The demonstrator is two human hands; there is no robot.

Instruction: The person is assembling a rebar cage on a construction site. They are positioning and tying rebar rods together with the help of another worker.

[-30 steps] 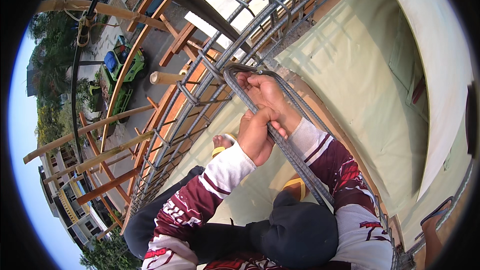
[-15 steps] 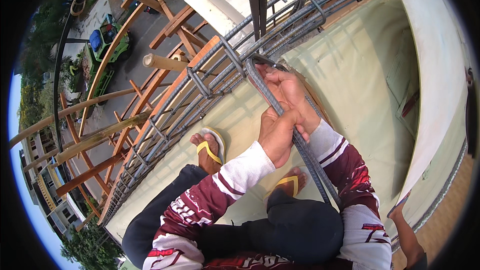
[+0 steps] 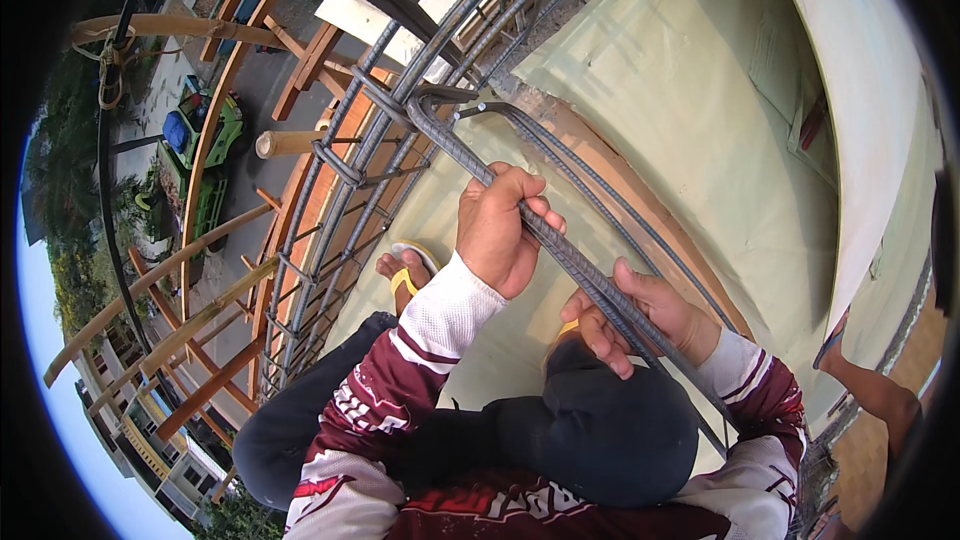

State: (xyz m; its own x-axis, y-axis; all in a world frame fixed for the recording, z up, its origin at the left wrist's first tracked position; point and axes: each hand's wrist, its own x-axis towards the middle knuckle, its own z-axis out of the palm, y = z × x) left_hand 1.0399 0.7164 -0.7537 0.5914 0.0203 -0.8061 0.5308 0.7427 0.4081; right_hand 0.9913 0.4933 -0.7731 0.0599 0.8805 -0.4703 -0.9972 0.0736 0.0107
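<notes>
By rebar cage's (image 3: 342, 168) edge | left hand (image 3: 502, 232) grips bent bar (image 3: 452, 144) | sheeting (image 3: 690, 120) rightward

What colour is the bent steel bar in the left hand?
The bent steel bar is dark grey, ribbed; clearest in the head view.

Head-worn fisheye faces steeply down, close above the left hand (image 3: 503, 232) and right hand (image 3: 668, 308); the distant green truck (image 3: 231, 122), at left, appears somewhat distorted.

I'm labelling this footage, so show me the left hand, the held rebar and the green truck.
Left hand (image 3: 497, 236): head view, back of the hand.
Held rebar (image 3: 580, 268): head view, straight stretch.
Green truck (image 3: 228, 131): head view, its cab.
</notes>
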